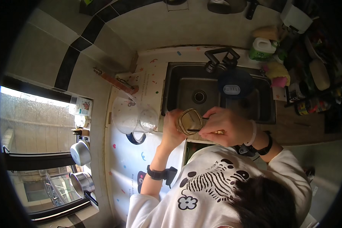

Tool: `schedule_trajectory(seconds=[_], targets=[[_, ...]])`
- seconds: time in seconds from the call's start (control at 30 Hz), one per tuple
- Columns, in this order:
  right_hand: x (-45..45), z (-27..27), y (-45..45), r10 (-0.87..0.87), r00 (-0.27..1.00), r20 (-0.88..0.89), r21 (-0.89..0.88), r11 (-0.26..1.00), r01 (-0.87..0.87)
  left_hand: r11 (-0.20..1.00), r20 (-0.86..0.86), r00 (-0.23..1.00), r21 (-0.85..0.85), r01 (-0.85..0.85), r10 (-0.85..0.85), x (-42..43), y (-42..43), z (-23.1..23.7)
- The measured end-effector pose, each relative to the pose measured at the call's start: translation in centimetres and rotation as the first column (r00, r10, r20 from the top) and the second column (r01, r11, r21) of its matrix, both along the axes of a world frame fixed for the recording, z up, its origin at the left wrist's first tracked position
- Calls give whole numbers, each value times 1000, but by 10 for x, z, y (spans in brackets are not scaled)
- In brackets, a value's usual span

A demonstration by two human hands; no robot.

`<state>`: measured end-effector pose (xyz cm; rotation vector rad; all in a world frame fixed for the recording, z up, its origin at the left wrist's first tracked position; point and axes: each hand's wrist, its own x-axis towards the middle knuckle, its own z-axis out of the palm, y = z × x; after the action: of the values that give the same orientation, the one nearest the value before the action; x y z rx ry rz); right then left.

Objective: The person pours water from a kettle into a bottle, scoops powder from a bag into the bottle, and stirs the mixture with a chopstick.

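Note:
My left hand [172,128] is closed around a clear container [190,121] with a rounded-square mouth, tilted so its opening shows at the sink's front edge. My right hand [226,125] is at the right side of that mouth, its fingers pinching a thin dark object [193,130] that reaches across the opening; what it is cannot be told. A small gold-coloured piece [219,132] shows by the right fingers. Behind the hands lies the metal double sink [185,82] with a black faucet [213,61]. A dark round thing [235,81] with a pale oval patch sits over its divider.
Clear plastic vessels [125,114] stand left of the sink, near a dark curved handle [136,138]. A green-and-white jug [262,50] and cloths [278,74] are at the back right. A crowded rack [319,94] borders the right side. Pots [80,152] line the window ledge.

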<state>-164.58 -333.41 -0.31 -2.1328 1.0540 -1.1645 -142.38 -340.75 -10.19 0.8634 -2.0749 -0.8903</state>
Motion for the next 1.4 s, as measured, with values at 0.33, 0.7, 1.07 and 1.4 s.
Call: schedule_trajectory(seconds=[0.33, 0.7, 1.07, 1.4], targets=[[-12, 6, -9, -59, 987, -152, -21, 998, 56, 995, 93, 996, -99, 1, 9, 0, 1, 3], [-12, -3, -7, -21, 1000, -4, 56, 998, 21, 999, 43, 999, -40, 34, -32, -6, 2, -4], [-9, -3, -13, 103, 994, 37, 63, 992, -105, 999, 10, 1000, -31, 16, -16, -5, 0, -10], [-6, -8, -15, 25, 1000, 1, 75, 997, -26, 999, 96, 995, -50, 3, 2, -3, -4, -8]])
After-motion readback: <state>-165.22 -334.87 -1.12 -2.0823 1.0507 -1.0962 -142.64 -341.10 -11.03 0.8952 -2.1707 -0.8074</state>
